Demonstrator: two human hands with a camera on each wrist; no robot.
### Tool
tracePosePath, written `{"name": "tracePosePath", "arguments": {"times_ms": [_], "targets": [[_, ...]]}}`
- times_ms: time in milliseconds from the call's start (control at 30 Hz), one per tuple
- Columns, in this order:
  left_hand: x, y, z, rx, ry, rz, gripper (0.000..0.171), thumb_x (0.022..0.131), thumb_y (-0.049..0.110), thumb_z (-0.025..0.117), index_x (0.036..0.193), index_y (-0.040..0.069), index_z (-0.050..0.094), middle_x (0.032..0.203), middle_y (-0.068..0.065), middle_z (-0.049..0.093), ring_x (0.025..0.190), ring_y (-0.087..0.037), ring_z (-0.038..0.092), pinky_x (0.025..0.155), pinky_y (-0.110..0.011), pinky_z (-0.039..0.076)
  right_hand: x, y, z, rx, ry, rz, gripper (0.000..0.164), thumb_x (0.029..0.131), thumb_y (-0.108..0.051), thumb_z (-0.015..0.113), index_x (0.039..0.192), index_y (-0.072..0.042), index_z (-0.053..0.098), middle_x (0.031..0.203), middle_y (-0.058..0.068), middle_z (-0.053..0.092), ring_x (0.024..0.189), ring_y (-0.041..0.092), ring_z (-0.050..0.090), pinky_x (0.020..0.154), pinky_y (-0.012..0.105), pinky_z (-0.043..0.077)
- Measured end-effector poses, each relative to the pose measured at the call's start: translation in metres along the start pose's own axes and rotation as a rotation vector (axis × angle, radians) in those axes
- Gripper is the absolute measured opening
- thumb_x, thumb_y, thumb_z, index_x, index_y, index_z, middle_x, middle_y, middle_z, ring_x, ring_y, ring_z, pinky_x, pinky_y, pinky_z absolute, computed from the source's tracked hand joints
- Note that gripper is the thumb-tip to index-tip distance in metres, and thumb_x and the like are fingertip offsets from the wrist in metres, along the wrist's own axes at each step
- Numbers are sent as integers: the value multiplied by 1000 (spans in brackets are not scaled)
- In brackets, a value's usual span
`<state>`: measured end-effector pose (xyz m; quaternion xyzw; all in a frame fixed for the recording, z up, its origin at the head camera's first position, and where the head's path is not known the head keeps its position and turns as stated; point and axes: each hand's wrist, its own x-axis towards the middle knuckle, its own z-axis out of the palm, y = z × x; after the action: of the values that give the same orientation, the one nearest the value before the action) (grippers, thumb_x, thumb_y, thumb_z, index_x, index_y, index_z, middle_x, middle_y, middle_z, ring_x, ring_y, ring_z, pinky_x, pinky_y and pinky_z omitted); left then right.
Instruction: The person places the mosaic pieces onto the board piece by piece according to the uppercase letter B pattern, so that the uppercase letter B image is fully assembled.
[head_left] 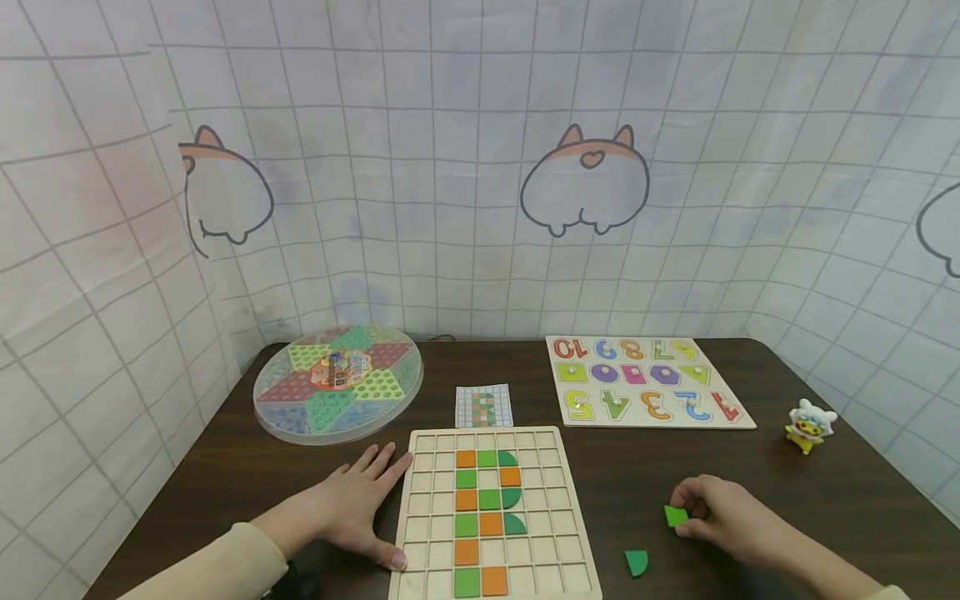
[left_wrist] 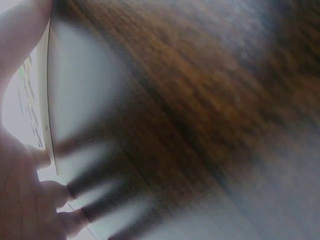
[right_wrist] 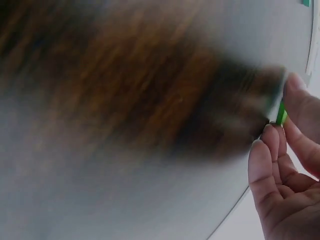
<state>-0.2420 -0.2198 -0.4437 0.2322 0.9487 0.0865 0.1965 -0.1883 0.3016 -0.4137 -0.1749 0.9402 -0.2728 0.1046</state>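
Observation:
A wooden grid board (head_left: 435,530) lies at the front middle in the head view, with orange squares, light green squares and dark green quarter-round tiles set in some of its cells. Along its left edge the left hand (head_left: 356,502) rests with fingers spread, the thumb and a fingertip at the rim. Off to the right, the right hand (head_left: 726,512) pinches a light green square tile (head_left: 675,517) between thumb and fingers; the right wrist view shows the green tile (right_wrist: 281,113) edge-on. A loose dark green quarter-round tile (head_left: 636,562) lies on the table between board and right hand.
Behind the board lies a small pattern card (head_left: 483,407). A round Chinese checkers board (head_left: 337,383) is at the back left, a number puzzle board (head_left: 645,383) at the back right. A small white and yellow figurine (head_left: 810,425) stands near the table's right edge.

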Motion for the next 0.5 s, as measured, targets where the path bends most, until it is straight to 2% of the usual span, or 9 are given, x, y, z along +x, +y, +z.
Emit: {"name": "tracePosePath", "arguments": {"times_ms": [233, 333, 500], "targets": [[-4, 4, -4, -7, -9, -9, 140, 57, 98, 64, 166, 27, 12, 173, -15, 9, 159, -42, 11, 116, -72, 24, 5, -14, 5, 18, 111, -3, 21, 88, -14, 80, 102, -4, 67, 92, -1, 70, 78, -2, 61, 68, 22, 54], [-4, 5, -4, -7, -7, -8, 140, 57, 97, 64, 166, 27, 13, 173, -15, 10, 159, -43, 11, 116, -72, 25, 10, -26, 10, 71, 119, -12, 21, 87, -12, 81, 102, -4, 69, 91, -1, 70, 76, -1, 61, 68, 21, 55], [-2, 5, -3, -7, -4, -11, 140, 57, 97, 65, 166, 26, 14, 173, -16, 11, 158, -44, 12, 116, -72, 25, 20, -56, 22, 214, 81, -51, 20, 88, -12, 80, 103, -2, 70, 90, 1, 69, 76, 2, 62, 69, 21, 55]]}}
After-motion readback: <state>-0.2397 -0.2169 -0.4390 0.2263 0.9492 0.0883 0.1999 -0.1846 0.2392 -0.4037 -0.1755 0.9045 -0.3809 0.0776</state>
